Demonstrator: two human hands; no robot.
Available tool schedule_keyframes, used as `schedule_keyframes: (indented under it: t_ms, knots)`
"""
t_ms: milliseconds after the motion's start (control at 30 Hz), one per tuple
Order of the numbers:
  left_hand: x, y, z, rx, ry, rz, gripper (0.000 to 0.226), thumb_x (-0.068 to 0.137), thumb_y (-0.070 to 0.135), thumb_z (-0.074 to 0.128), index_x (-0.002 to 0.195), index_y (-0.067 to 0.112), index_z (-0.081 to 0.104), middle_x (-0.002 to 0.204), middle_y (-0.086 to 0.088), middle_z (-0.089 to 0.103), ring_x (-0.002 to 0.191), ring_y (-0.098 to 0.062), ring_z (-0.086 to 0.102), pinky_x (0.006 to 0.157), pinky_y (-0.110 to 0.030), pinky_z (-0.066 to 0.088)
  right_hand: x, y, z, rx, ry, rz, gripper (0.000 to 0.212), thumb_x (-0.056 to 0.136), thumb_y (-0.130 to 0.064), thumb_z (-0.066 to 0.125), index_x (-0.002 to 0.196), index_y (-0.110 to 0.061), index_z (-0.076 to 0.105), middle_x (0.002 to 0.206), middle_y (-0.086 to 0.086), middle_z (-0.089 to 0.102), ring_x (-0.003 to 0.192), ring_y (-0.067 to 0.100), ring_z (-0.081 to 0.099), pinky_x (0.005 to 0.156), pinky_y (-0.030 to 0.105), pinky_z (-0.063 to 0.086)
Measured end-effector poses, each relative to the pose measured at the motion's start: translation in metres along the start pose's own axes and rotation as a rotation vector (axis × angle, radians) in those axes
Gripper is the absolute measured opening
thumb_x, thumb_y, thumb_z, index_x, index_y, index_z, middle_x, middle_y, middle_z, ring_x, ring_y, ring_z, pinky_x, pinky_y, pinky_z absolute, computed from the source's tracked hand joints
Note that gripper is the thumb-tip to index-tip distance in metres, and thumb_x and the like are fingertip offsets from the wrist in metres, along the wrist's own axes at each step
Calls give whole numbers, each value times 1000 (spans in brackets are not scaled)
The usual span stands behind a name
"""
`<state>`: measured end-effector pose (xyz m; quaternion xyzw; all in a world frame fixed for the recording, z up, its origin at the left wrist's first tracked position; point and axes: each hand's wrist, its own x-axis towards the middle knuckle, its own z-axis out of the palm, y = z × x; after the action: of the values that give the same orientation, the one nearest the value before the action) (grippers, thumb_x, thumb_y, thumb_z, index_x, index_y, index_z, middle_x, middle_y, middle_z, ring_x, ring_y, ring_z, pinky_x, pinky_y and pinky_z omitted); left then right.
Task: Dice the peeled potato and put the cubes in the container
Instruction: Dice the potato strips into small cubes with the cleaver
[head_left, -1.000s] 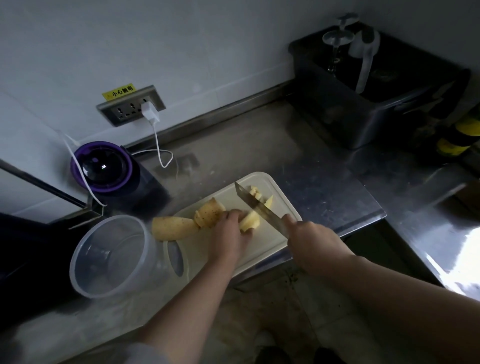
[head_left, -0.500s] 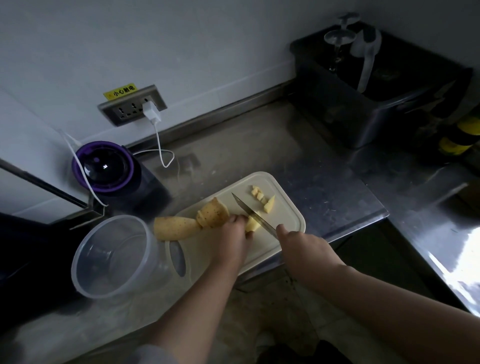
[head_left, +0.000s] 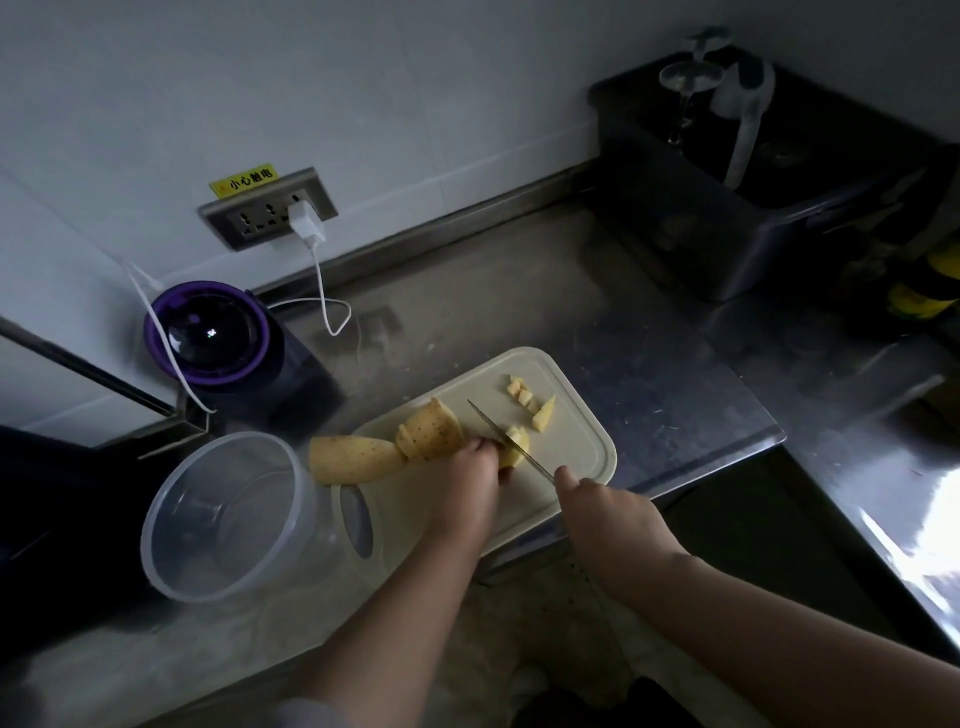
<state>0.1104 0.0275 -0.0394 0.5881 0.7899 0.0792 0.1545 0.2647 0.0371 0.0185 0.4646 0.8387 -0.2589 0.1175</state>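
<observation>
A pale cutting board (head_left: 582, 467) lies on the steel counter. Two large potato pieces (head_left: 353, 460) rest at its left end, one hanging over the edge. My left hand (head_left: 470, 470) holds a small potato piece (head_left: 517, 448) down on the board. My right hand (head_left: 608, 512) grips a knife (head_left: 506, 439), whose blade stands edge-down in that piece. A few cut cubes (head_left: 530, 402) lie toward the board's far right. A clear round plastic container (head_left: 223, 514) stands left of the board, with nothing visible inside.
A purple-rimmed blender base (head_left: 208, 332) stands behind the container, with a white charger cable (head_left: 324, 296) running from the wall socket (head_left: 267, 210). A dark metal bin (head_left: 737, 208) sits at the back right. The counter edge (head_left: 727, 457) drops off just right of the board.
The knife has turned from tilted flat to edge-down and come down into the small piece by my left fingers. Loose cubes now lie apart on the far right of the board.
</observation>
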Motion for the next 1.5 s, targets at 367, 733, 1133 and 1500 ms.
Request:
schedule_keyframes:
  t_ms: [367,733,1133,1500]
  knots:
    - [-2,-6,-1,-89,28,-19,40,94,18,57,134,17,49,136,-1,50,124,-13,49,98,-21,41,18,11,0,95,-42,81,45,101,-24,51,141,-25,29,93,-4,55,82,9,63,59,19,49]
    - [0,-21,-7,-153,-47,-72,40,94,17,58,132,19,50,122,1,59,110,-12,56,89,-22,48,18,15,7,52,-4,56,50,100,-21,53,143,-24,28,87,-5,55,77,8,62,58,19,46]
    - [-3,-15,-12,-335,-40,-158,38,86,22,69,121,12,59,117,-1,64,109,-13,59,86,-18,42,10,10,-11,37,81,-8,47,100,-15,50,142,-23,31,86,-2,58,72,12,64,60,19,51]
    - [-3,-8,-9,-489,-37,-266,17,87,17,67,103,12,66,98,3,67,97,-11,62,80,-20,41,-1,2,-4,23,47,-45,51,101,-18,50,145,-22,27,90,1,61,77,12,66,67,22,54]
